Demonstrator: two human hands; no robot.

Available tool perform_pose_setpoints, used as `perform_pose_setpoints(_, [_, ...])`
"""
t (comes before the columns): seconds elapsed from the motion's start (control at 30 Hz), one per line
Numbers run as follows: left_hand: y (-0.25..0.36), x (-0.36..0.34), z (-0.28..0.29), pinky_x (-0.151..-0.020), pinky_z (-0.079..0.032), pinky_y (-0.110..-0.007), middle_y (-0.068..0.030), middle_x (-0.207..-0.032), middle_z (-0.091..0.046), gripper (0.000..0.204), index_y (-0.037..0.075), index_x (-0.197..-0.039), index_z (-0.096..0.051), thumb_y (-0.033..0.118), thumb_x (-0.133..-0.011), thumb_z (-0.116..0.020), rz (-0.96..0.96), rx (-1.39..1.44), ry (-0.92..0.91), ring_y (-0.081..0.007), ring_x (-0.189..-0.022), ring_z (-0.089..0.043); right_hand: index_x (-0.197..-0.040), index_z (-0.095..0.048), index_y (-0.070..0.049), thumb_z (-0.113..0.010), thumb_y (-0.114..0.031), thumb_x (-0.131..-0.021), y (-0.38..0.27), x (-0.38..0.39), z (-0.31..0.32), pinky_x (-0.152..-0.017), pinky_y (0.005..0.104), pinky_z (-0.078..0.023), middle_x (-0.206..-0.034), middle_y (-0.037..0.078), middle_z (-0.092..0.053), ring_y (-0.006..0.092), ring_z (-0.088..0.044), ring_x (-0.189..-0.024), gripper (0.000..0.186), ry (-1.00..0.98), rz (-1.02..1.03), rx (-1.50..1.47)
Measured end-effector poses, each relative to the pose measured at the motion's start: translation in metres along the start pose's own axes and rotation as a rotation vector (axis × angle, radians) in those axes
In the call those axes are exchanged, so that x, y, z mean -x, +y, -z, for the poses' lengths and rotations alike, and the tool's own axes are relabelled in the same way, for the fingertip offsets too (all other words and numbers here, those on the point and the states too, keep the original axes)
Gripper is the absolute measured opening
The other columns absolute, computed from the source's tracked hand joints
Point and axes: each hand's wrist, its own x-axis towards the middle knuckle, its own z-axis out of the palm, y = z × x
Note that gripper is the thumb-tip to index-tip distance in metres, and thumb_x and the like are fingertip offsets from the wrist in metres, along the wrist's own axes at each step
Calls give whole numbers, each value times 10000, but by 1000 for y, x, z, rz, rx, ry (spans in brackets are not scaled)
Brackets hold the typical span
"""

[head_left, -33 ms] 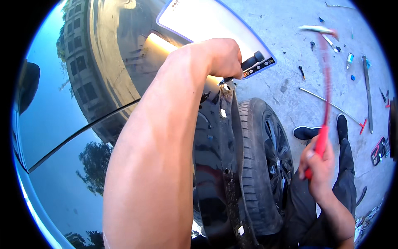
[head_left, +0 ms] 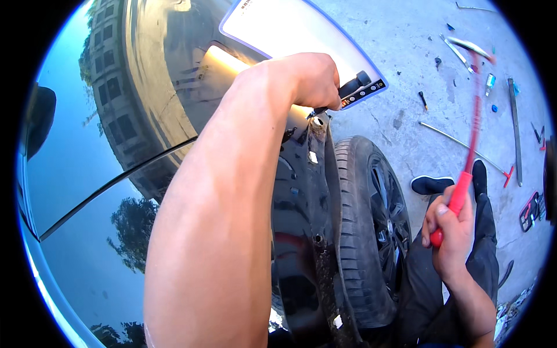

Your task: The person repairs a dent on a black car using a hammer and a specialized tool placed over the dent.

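My left hand (head_left: 316, 78) reaches over a glossy dark car panel (head_left: 185, 64), fingers closed on a black punch-like tool (head_left: 353, 87). The narrow tip of this tool points down to the panel's edge, near a hole in the black flange (head_left: 317, 123). To the right, my right hand (head_left: 451, 223) is wrapped round the red grip of a hammer (head_left: 461, 194). The hammer stands raised, its thin shaft and pale head blurred by motion, well apart from the black tool. A white reflector board (head_left: 301, 29) with a blue rim sits behind my left hand.
Below the flange is a wheel with a black rim (head_left: 386, 223). On the concrete floor lie a rod with a red T-handle (head_left: 464, 145), a flat metal bar (head_left: 515, 133), a small bottle (head_left: 490, 84) and several small tools. A black shoe (head_left: 430, 185) shows near the tyre.
The hammer's head has swung to the right, away from the black tool, and my right hand has tilted with it. My left hand and the black tool have stayed in place.
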Motion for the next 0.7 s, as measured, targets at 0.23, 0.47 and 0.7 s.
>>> perform_pose_setpoints(0.23, [-1, -1, -6, -649, -455, -352, -92, -690, -620, 244, 38, -929, -733, 235, -788, -707, 7, 5, -35, -206, -658, -579, -1025, -434, -50, -533, -57, -881, 7, 7, 10, -422, 233, -410, -736, 24, -487, 82, -470, -505, 174, -154, -125, 214])
perform_pose_setpoints(0.47, [-3, 6, -7, -674, -460, -354, -95, -711, -640, 255, 36, -963, -731, 231, -800, -708, 46, -43, -31, -200, -690, -596, -1030, -429, -69, -518, -34, -884, 8, 9, 5, -418, 239, -403, -730, 45, -500, 94, -469, -487, 175, -278, -271, 282])
perform_pose_setpoints(0.7, [-6, 5, -6, -682, -462, -353, -100, -736, -648, 252, 41, -973, -729, 231, -810, -697, 37, -9, -33, -211, -705, -599, -1030, -426, -58, -526, -54, -887, 9, 10, -3, -429, 240, -416, -740, 50, -502, 100, -479, -503, 175, 2, -9, -28])
